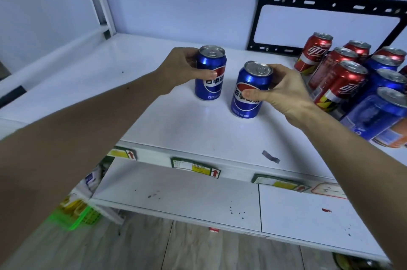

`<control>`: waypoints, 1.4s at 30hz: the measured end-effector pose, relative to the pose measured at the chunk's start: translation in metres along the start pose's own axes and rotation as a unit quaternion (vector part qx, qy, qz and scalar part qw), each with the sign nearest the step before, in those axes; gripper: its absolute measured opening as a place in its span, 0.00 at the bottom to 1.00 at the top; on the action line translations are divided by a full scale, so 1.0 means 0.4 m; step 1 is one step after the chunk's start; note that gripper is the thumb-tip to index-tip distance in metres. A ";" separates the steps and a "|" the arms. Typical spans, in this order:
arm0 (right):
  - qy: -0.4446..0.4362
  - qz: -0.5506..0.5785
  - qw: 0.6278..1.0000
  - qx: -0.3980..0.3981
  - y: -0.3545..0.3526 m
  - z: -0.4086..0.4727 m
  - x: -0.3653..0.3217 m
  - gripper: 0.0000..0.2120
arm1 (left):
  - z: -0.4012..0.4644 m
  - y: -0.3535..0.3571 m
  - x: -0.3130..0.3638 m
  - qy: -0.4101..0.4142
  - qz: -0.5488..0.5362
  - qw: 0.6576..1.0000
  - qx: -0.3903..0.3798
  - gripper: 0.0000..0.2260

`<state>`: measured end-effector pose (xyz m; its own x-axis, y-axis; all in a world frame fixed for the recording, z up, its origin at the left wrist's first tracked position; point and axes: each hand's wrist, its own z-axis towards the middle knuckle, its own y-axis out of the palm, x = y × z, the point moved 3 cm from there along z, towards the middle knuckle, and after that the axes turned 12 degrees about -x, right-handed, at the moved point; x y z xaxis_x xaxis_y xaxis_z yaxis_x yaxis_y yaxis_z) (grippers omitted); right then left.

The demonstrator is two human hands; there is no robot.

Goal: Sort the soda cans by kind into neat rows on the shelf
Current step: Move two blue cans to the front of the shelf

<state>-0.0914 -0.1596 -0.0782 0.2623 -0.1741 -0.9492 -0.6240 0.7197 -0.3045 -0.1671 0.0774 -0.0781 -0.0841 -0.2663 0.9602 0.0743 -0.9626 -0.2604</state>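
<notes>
Two blue Pepsi cans stand upright on the white shelf (167, 129). My left hand (182, 67) grips the farther blue can (210, 85) from its left side. My right hand (284, 91) grips the nearer blue can (248, 102) from its right, thumb across the logo. The two cans stand a short gap apart. At the right stands a mixed cluster: several red cola cans (337, 80), several blue cans (385, 80), and an orange can (394, 137) at the frame edge.
A black metal bracket (326, 3) leans on the back wall behind the cluster. Price tags (196, 167) line the shelf's front edge. A lower white shelf (198, 199) juts out below, with a green basket (81, 217) at lower left.
</notes>
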 end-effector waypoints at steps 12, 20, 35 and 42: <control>-0.018 0.033 0.998 -0.046 0.146 -0.066 -0.069 0.32 | -0.179 -0.102 -0.010 0.001 -0.006 1.000 -0.009 0.21; -0.019 0.010 0.999 -0.045 0.177 -0.139 -0.094 0.30 | -0.260 -0.097 0.002 0.028 -0.017 0.998 -0.055 0.21; -0.043 0.024 0.993 -0.109 0.131 -0.155 -0.073 0.32 | -0.270 -0.017 0.004 0.056 -0.039 0.994 -0.081 0.21; -0.037 0.017 0.990 -0.133 0.116 -0.140 -0.066 0.34 | -0.253 -0.014 0.006 0.061 -0.026 0.993 -0.098 0.22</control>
<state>-0.1685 -0.1592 -0.0718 0.2848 -0.0960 -0.9538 -0.8022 0.5208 -0.2919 -0.2683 0.0773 -0.0846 -0.2027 -0.2083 0.9568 -0.1261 -0.9634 -0.2364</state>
